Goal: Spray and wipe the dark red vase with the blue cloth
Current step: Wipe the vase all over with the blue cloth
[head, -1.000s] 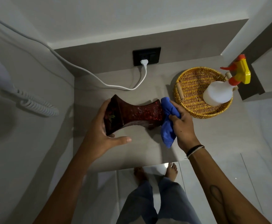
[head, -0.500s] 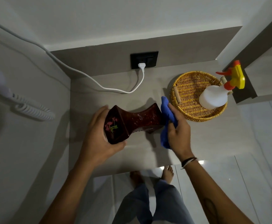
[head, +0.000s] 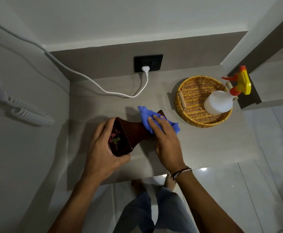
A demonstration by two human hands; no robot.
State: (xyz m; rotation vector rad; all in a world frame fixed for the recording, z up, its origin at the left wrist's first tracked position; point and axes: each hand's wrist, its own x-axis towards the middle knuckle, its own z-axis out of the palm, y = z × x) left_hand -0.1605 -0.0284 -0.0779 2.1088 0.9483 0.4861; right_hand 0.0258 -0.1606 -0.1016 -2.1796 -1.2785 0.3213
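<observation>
A grey desk sits in a white corner, with a black wall socket and shiny floor tiles.

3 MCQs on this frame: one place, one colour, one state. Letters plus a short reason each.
1. Where is the spray bottle?
A. in the basket
B. in the right hand
C. on the floor

2. Colour of the cloth?
A. yellow
B. blue
C. white

3. How does the vase lie?
A. upright
B. on its side
C. upside down in the basket

Answers:
1 A, the bottle sits inside the wicker rim.
2 B, blue under the right hand.
3 B, its mouth faces sideways in the left hand.
</observation>
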